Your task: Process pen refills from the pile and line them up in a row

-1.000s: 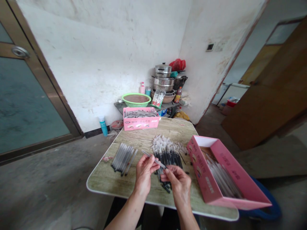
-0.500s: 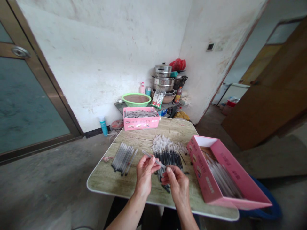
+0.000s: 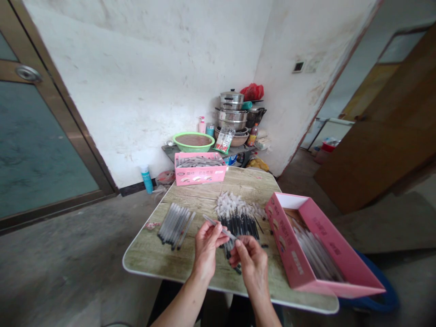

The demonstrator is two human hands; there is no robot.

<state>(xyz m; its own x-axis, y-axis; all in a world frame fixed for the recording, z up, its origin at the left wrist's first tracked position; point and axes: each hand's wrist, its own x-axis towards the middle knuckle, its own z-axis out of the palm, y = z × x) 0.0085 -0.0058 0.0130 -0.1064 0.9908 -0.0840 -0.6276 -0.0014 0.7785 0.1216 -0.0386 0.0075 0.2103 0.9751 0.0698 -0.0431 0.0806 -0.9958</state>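
Between my two hands, over the near middle of the table, is a translucent pen barrel (image 3: 211, 221), slanting down to the right. My left hand (image 3: 206, 240) is closed around its middle with thumb and fingers. At the lower right end my right hand (image 3: 250, 256) pinches the barrel's tip; anything small in that pinch is hidden. Just beyond lies a pile of black-ended pen refills (image 3: 240, 225), partly covered by my right hand. White pen caps or tips (image 3: 233, 202) are heaped behind them. Left of my hands, several pens with dark tips (image 3: 175, 225) lie side by side.
A pink box (image 3: 296, 259) of pale barrels stands at the table's right edge. Another pink box (image 3: 200, 176), full of pens, sits at the far edge. Behind it are a green basin (image 3: 194, 147) and stacked steel pots (image 3: 232, 116). A blue spray can (image 3: 146, 179) stands on the floor.
Both hands keep their hold on the pen barrel. They have shifted only very slightly; the piles and boxes stay where they were.
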